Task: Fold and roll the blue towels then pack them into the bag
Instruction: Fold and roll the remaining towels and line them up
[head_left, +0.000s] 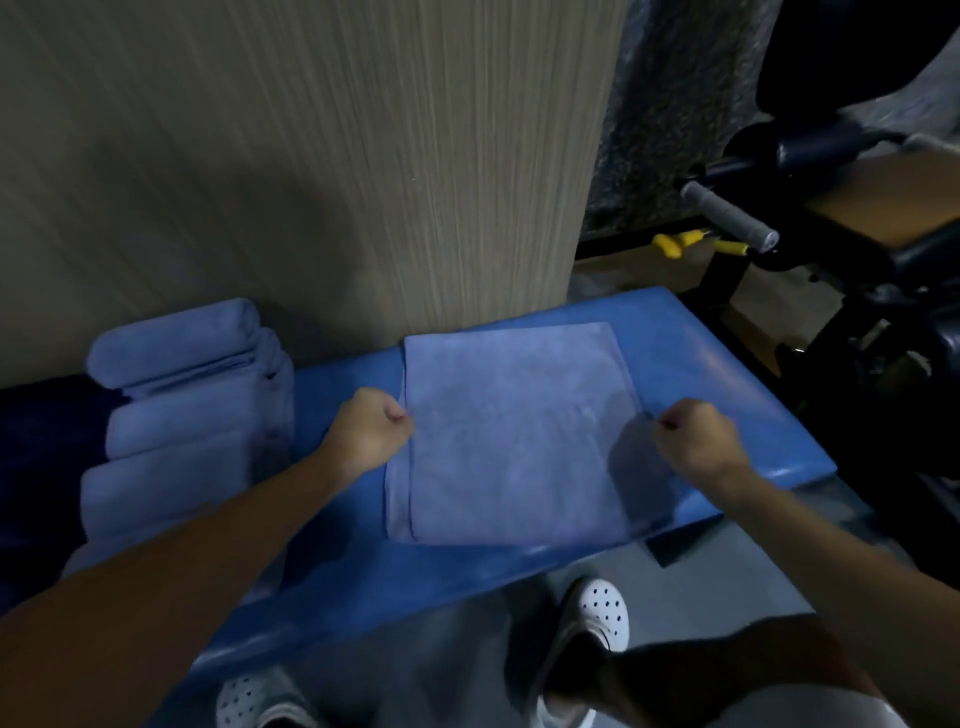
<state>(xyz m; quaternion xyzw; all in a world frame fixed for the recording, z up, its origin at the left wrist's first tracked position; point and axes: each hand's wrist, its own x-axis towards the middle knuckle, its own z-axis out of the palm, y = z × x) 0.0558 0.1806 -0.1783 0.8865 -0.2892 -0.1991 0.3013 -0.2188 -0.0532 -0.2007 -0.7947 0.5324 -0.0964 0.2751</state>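
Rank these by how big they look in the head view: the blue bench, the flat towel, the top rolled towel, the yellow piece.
Largest to smallest: blue bench, flat towel, top rolled towel, yellow piece. The yellow piece lies farther from the camera, so its real size is unsure.

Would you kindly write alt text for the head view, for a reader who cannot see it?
The left hand and right hand each pinch a side edge of a folded blue towel lying flat on a blue bench. To its left sit stacked rolled blue towels.
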